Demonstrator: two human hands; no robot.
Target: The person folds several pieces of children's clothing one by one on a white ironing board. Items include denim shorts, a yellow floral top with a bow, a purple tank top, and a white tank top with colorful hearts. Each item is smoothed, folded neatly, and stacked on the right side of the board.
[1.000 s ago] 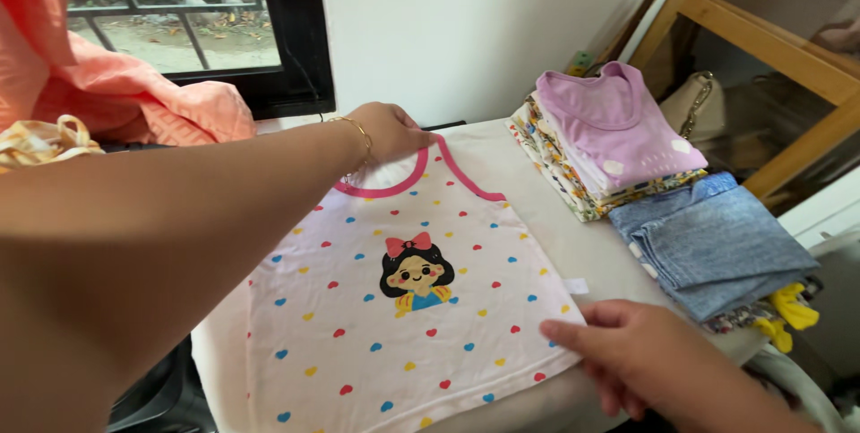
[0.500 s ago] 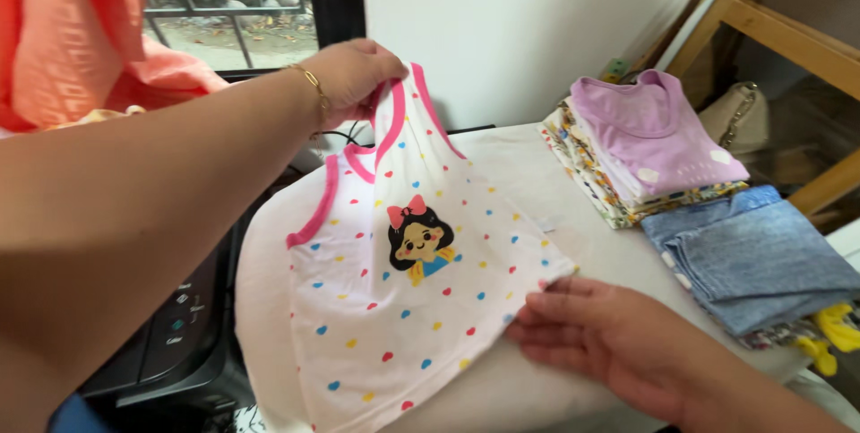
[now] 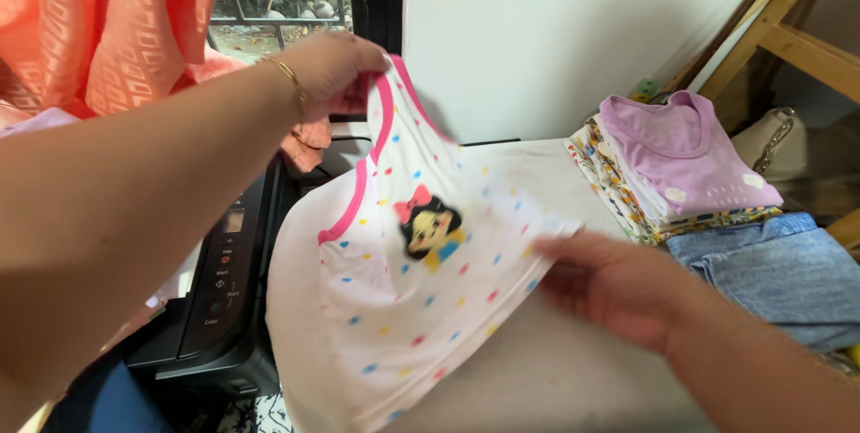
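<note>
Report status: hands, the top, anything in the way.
Left hand pinches the top at its pink neckline, lifted. Right hand grips the hem. Stack of folded clothes and jeans to the right, apart.

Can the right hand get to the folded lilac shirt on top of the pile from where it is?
Probably yes: the right hand holds the dotted top's hem, and only bare tabletop lies between it and the lilac shirt.

Bright daylight from the window (image 3: 278, 3) (upper left); moving right hand (image 3: 609, 285) blurred.
</note>
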